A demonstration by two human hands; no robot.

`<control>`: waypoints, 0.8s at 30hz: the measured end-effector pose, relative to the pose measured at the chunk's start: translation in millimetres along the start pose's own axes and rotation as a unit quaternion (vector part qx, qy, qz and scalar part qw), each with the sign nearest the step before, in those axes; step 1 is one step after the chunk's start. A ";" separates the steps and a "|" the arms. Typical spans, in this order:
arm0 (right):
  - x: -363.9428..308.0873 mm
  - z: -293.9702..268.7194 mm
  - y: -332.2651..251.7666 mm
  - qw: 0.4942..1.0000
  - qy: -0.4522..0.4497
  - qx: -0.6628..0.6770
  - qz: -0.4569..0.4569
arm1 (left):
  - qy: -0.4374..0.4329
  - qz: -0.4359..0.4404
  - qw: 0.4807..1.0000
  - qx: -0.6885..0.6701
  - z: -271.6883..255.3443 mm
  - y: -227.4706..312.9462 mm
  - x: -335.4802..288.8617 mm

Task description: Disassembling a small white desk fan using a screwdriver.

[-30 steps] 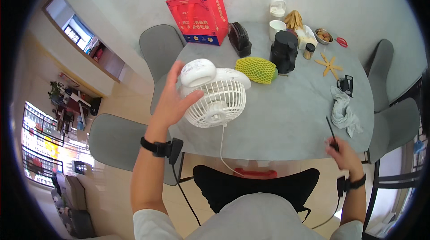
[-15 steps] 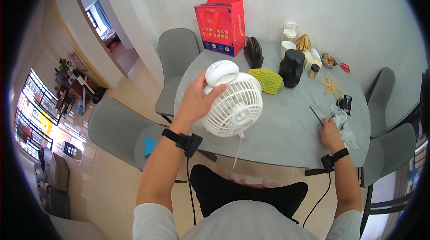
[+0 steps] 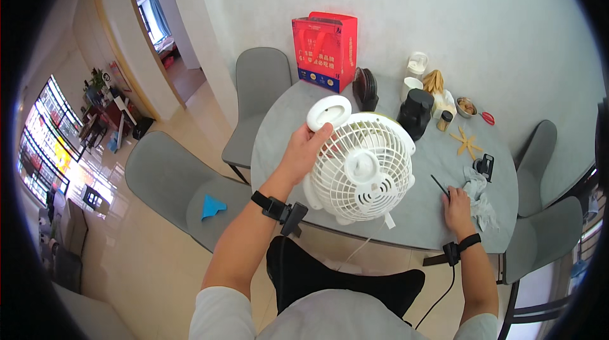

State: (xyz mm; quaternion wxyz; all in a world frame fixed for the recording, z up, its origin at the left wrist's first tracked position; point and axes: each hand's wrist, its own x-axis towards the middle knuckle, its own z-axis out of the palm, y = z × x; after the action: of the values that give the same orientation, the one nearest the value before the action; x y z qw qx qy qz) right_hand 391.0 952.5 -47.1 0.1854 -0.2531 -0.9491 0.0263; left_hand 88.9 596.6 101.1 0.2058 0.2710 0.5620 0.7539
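My left hand (image 3: 303, 153) grips a small white fan (image 3: 363, 167) by the side, close to its round base, and holds it tilted above the near part of the table. The fan's slatted rear housing faces me, and a thin pale cord hangs from its lower edge. On the right, my right hand (image 3: 458, 210) rests at the tabletop with its fingers closed round a thin dark rod (image 3: 439, 184) that points away to the left. Beside that hand lies a crumpled white cloth or plastic bag (image 3: 482, 199), with a small black object (image 3: 484, 166) just beyond it.
On the grey table (image 3: 279, 130) stand a red paper bag (image 3: 327, 51), a black jar (image 3: 415, 113), a white cup (image 3: 411, 87), a small shaker (image 3: 445, 120), a metal bowl (image 3: 466, 106) and a wooden star-shaped trivet (image 3: 466, 143). Grey chairs (image 3: 166, 178) surround it.
My left hand has turned the fan so its rear faces me more and shifted it right and nearer, covering the green netted fruit. My right hand still holds the rod.
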 end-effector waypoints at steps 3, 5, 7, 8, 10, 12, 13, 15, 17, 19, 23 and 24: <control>0.5 2.1 4.5 1.000 -0.001 0.003 0.014 | 0.024 -0.028 0.999 -0.029 -3.6 -10.8 -2.2; 0.1 -2.6 1.8 0.999 0.020 -0.021 -0.013 | 0.035 -0.040 0.998 -0.044 -9.2 -21.5 -4.8; 1.9 -17.2 -9.4 0.997 0.041 -0.046 -0.042 | 0.073 -0.045 0.993 -0.081 -15.6 -34.6 -8.7; 2.2 -25.8 -20.0 1.000 -0.007 -0.010 -0.009 | 0.077 -0.051 0.992 -0.082 -19.4 -42.3 -11.4; 1.4 -29.9 -29.4 0.998 -0.055 0.021 0.029 | 0.113 -0.070 0.983 -0.129 -24.7 -55.9 -16.3; 1.9 -26.5 -32.0 0.991 -0.134 -0.011 0.024 | 0.143 -0.086 0.973 -0.162 -24.5 -68.6 -21.8; 0.1 -23.4 -35.3 0.991 -0.134 -0.014 0.027 | 0.173 -0.098 0.961 -0.192 -24.3 -74.7 -24.0; -4.0 -15.1 -41.0 0.993 -0.116 -0.001 0.036 | 0.170 -0.088 0.956 -0.221 -26.6 -91.8 -27.7; -3.5 -10.1 -40.2 0.994 -0.106 0.006 0.034 | 0.175 -0.082 0.948 -0.251 -26.2 -106.1 -29.0; -1.8 -12.1 -43.2 0.992 -0.115 0.021 0.046 | 0.177 -0.092 0.943 -0.266 -24.8 -117.5 -31.1; -3.4 -9.9 -30.6 0.995 -0.075 0.042 0.046 | 0.179 -0.108 0.932 -0.298 -18.1 -133.5 -31.9; -3.4 -8.9 -20.6 0.995 -0.041 0.074 0.044 | 0.175 -0.107 0.931 -0.300 -16.8 -133.1 -32.3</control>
State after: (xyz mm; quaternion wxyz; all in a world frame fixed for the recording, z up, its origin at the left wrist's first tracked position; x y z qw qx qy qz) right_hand 387.3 932.5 -37.0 0.1637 -0.2793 -0.9391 0.1153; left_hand 103.7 602.1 -35.9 0.2554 -0.0020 0.3623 0.8964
